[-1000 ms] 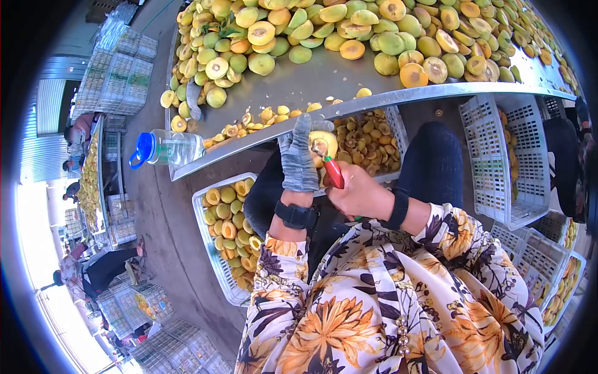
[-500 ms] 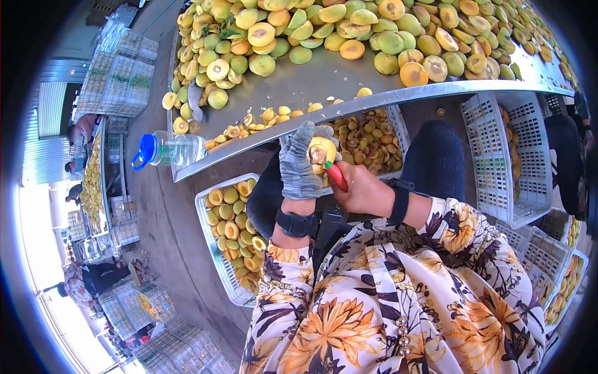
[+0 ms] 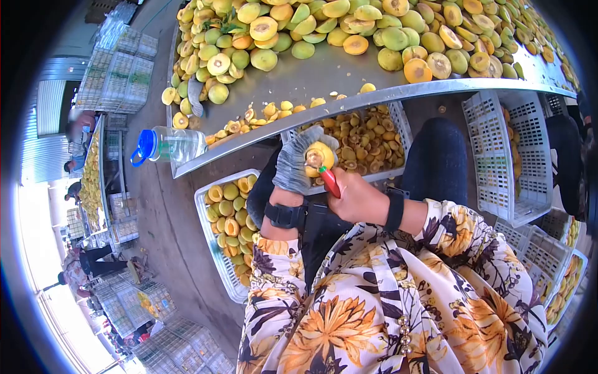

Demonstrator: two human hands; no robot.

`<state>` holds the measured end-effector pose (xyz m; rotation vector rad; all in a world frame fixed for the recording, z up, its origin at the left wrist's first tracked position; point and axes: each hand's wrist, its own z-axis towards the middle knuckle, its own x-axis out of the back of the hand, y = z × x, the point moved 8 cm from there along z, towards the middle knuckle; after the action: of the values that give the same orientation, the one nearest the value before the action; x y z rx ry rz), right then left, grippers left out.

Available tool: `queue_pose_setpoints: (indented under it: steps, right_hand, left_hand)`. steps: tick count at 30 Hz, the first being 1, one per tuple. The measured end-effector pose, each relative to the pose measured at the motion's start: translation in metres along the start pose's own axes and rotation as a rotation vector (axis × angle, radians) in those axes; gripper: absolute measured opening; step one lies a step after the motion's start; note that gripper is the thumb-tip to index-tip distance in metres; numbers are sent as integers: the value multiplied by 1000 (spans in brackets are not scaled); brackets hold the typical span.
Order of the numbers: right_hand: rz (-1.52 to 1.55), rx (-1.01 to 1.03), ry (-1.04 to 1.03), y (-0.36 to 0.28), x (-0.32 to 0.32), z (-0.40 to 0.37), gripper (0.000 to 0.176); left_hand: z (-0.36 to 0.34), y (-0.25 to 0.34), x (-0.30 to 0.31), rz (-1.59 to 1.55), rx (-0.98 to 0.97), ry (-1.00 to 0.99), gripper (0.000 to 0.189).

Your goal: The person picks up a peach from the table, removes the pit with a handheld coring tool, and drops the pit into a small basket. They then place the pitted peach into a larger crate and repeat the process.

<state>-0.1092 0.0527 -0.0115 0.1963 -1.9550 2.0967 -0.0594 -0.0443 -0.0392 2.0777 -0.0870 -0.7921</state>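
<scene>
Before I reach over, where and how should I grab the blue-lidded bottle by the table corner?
Probably around the middle of the bottle, coming from the person's left. Its blue lid points that way, away from the table and the fruit, and its clear body looks rounded. Whether it stands or lies, I can't tell.

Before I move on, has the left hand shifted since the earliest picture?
Yes, toward the body: the left hand, which overlapped the table's metal rim, now sits just short of it.
</scene>
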Motion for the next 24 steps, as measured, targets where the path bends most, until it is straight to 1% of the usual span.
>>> queue_pose_setpoints:
  steps: [1, 2, 3, 5, 7, 9, 10, 11, 12, 13, 14, 15, 16, 17, 18, 19, 20, 21, 22, 23, 24]
  right_hand:
    - [184, -244, -143, 0, -1, 1, 10]
    - [364, -486, -287, 2, -8, -5, 10]
    - [363, -487, -290, -1, -7, -4, 10]
    - [703, -737, -375, 4, -19, -17, 10]
    - [720, -721, -383, 4, -20, -17, 10]
    - [736, -702, -391, 12, -23, -18, 10]
    - [427, -485, -351, 16, -14, -9, 9]
    - [118, -262, -304, 13, -5, 1, 8]
    - [102, -363, -399, 7, 0, 3, 8]
    - [95, -358, -404, 4, 0, 4, 8]
    - [191, -402, -401, 3, 0, 4, 9]
    - [289, -448, -397, 3, -1, 3, 9]
    - [428, -528, -397, 8, -6, 1, 9]
    - [427, -525, -398, 7, -7, 4, 9]
    - [512, -582, -376, 8, -8, 3, 9]
    - [598, -642, -354, 11, -10, 1, 9]
    - [600, -645, -355, 11, -11, -2, 9]
    - [447, -549, -344, 10, -7, -1, 9]
    - [292, -450, -332, 7, -2, 1, 9]
    - [291, -449, -333, 16, -5, 0, 9]
    - [180, -216, -269, 16, -3, 5, 10]
  left_hand:
    - [-3, 4, 2, -2, -82, 61, 25]
    - [-10, 13, 3, 159, -205, 114, 26]
    - [-11, 11, 6, 156, -206, 117, 26]
    - [-19, 30, 4, 643, -537, 175, 27]
    - [-16, 30, 3, 596, -517, 164, 28]
    - [-3, 1, 11, 2, -125, 83, 31]
    - [-6, -3, 11, 7, -11, 44, 40]
    - [-5, 0, 12, 7, -16, 42, 40]
    - [-6, -1, 11, 27, 33, 37, 46]
    - [-6, -2, 12, 45, 78, 34, 52]
    - [-8, 1, 8, 27, 70, -71, 60]
    - [-10, 1, 6, 24, 64, -70, 60]
    - [-12, 7, 6, -34, -34, -27, 62]
    - [-14, 12, 5, -89, -130, 16, 64]
    - [-21, 11, 5, -145, -158, 176, 64]
    - [-21, 11, 6, -145, -156, 178, 64]
    - [-21, 8, 5, -154, -111, 132, 61]
    - [-21, 5, 3, -164, -65, 86, 58]
    - [-21, 5, -2, -183, 12, -8, 53]
    - [-19, 6, 1, -183, 10, -8, 53]
    - [-16, 1, 4, -174, 79, -8, 50]
